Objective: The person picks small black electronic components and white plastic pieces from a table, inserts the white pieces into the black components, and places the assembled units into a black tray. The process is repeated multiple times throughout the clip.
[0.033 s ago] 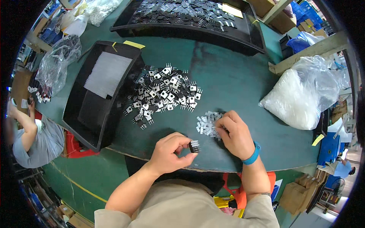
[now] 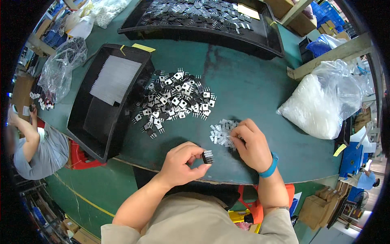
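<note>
Between the thumb and fingers of my left hand (image 2: 183, 163) is a small stack of black transistors (image 2: 207, 159), held near the table's front edge. Pale strips show along the stack's upper side. My right hand (image 2: 252, 145) rests at the right side of a small pile of clear plastic pieces (image 2: 220, 133). Its thumb and forefinger are pinched together over the pile; whatever is between the fingertips is hidden. Beyond my left hand lies a heap of loose transistors (image 2: 174, 101), black with silvery faces and metal legs.
To the left, a black tray (image 2: 95, 126) holds a translucent ridged sheet (image 2: 115, 79). A larger black tray (image 2: 195, 35) full of transistors stands at the back. At the right sits a clear bag of white pieces (image 2: 315, 103). Another person (image 2: 42, 150) sits at far left.
</note>
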